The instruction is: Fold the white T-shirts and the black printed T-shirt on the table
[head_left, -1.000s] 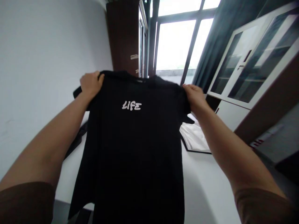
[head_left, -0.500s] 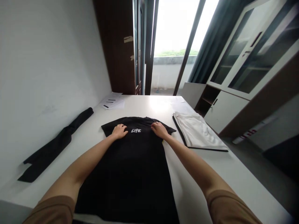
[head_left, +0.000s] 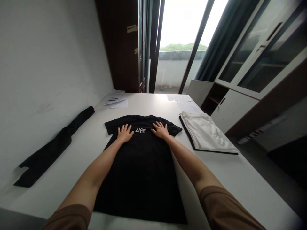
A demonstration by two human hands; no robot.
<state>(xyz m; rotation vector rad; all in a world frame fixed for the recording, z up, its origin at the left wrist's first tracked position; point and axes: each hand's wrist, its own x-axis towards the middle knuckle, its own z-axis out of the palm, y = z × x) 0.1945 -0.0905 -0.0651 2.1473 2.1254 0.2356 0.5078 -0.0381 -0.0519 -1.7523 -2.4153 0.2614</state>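
A black T-shirt (head_left: 144,172) lies spread on the white table, its collar end away from me and its hem near the front edge. White lettering (head_left: 140,130) shows on its upper part. My left hand (head_left: 125,133) rests flat on the shirt left of the lettering, fingers spread. To the right of the lettering, my right hand (head_left: 160,129) also lies flat with its fingers apart. Neither hand grips the cloth. Both short sleeves stick out to the sides beyond my hands.
Folded white cloth (head_left: 208,132) lies on something black at the table's right side. A long folded black cloth (head_left: 57,145) is along the left wall. Papers (head_left: 115,98) lie at the far left corner. Cabinets stand beyond the white table (head_left: 148,103).
My fingers have gone from curled to spread flat on the shirt. The shirt's hem now shows whole on the table; its body looks straighter. The view has shifted slightly.
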